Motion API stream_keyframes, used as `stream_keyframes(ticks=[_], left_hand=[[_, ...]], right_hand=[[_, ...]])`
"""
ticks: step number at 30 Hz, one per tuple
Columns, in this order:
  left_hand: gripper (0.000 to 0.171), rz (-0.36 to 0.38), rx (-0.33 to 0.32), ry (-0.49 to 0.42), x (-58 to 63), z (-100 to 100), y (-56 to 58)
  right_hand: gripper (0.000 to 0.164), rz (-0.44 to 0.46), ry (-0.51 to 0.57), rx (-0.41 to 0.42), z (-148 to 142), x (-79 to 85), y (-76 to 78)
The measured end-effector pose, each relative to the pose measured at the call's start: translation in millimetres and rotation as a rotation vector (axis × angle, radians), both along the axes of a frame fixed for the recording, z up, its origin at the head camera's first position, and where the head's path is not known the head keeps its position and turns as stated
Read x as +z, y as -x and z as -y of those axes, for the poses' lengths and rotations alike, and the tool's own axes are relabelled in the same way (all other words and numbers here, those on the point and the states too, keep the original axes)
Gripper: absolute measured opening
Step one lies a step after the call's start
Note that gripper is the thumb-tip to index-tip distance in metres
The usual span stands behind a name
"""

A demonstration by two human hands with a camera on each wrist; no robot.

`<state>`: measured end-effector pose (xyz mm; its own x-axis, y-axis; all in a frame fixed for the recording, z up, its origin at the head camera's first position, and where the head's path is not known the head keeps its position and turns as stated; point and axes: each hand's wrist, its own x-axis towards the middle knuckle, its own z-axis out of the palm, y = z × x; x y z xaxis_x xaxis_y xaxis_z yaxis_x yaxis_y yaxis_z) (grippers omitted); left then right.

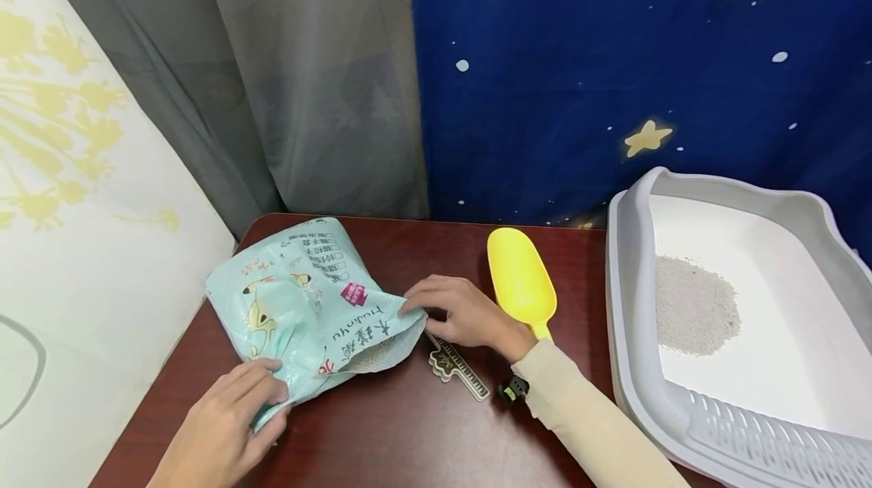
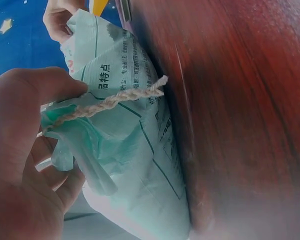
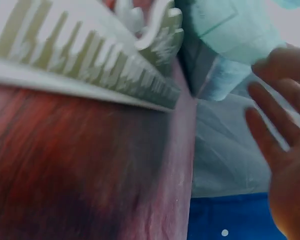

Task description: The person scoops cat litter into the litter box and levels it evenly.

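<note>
A mint-green litter bag (image 1: 286,291) with a cat drawing lies on its side on the table, and its mouth gapes toward the near right with grey granules (image 1: 371,357) inside. My left hand (image 1: 228,416) grips the gathered near-left edge of the bag. In the left wrist view a braided cord (image 2: 110,102) runs from that bunched plastic, close by the thumb. At the opposite corner of the mouth, my right hand (image 1: 456,310) pinches the bag's edge between thumb and fingers. Below this hand lies a ruler (image 1: 466,374) with a decorative cut-out side.
A yellow scoop (image 1: 521,276) lies beyond my right forearm. On the right stands a grey-rimmed litter box (image 1: 636,321) with a white floor and a patch of grey litter (image 1: 695,306). Curtains (image 1: 518,79) hang behind the dark red table (image 1: 354,435).
</note>
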<state>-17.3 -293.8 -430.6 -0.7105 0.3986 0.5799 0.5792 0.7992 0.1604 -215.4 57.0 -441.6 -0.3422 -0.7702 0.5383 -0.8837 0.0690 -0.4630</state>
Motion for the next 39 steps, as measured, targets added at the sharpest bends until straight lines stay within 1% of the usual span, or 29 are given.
stream_keyframes(ticks=[3, 5, 6, 8, 9, 10, 12, 15, 18, 20, 24, 26, 28, 31, 34, 37, 39], left_hand=[[0.038, -0.010, 0.012, 0.003, -0.3, 0, 0.1], [0.040, -0.019, 0.025, 0.015, -0.4, -1, 0.1], [0.041, -0.021, 0.032, 0.027, -0.3, -2, 0.1], [0.040, -0.019, 0.044, 0.047, -0.1, -4, 0.4], [0.041, -0.023, 0.049, 0.068, 0.0, -5, 0.4], [0.044, -0.024, 0.053, 0.086, 0.4, -6, 0.4], [0.044, -0.029, 0.053, 0.114, 1.1, -9, 0.3], [0.048, -0.058, 0.038, 0.132, 2.4, -10, -0.4], [0.045, -0.082, 0.032, 0.125, 3.8, -9, -2.4], [0.046, -0.093, 0.034, 0.116, 4.4, -7, -4.1], [0.044, -0.109, 0.030, 0.078, 5.4, -2, -7.3], [0.043, -0.113, 0.018, 0.048, 5.1, 0, -8.1], [0.041, -0.107, 0.008, 0.031, 4.9, 3, -9.6], [0.038, -0.063, 0.006, 0.037, 5.3, 7, -11.8], [0.036, -0.020, 0.000, 0.061, 4.8, 9, -12.8], [0.038, 0.001, -0.016, 0.075, 3.2, 10, -11.3], [0.038, 0.005, -0.012, 0.091, 2.1, 10, -9.9]], right_hand=[[0.032, 0.135, 0.013, 0.023, -1, 3.3, -0.7], [0.031, 0.180, 0.013, 0.015, -1, 5.2, -2.5], [0.031, 0.177, 0.011, 0.003, -1, 6.1, -3.6], [0.030, 0.134, 0.012, -0.025, 2, 7.6, -6.1], [0.027, 0.103, 0.019, -0.038, 3, 8.1, -7.3], [0.023, 0.063, 0.026, -0.050, 5, 7.6, -8.5], [0.016, -0.022, 0.054, -0.060, 7, 8.2, -10.6], [0.015, -0.121, 0.105, -0.047, 11, 10.3, -13.0], [0.016, -0.179, 0.147, -0.023, 12, 14.2, -14.2], [0.018, -0.192, 0.172, -0.019, 12, 17.7, -14.1], [0.019, -0.180, 0.201, -0.038, 10, 25.3, -13.3], [0.018, -0.167, 0.200, -0.048, 9, 27.4, -12.9], [0.017, -0.160, 0.185, -0.038, 8, 28.8, -13.0], [0.017, -0.143, 0.159, -0.006, 6, 30.4, -14.3], [0.016, -0.137, 0.144, 0.030, 5, 31.5, -16.7], [0.015, -0.162, 0.154, 0.043, 5, 31.7, -20.3], [0.013, -0.191, 0.156, 0.043, 6, 31.4, -23.0]])
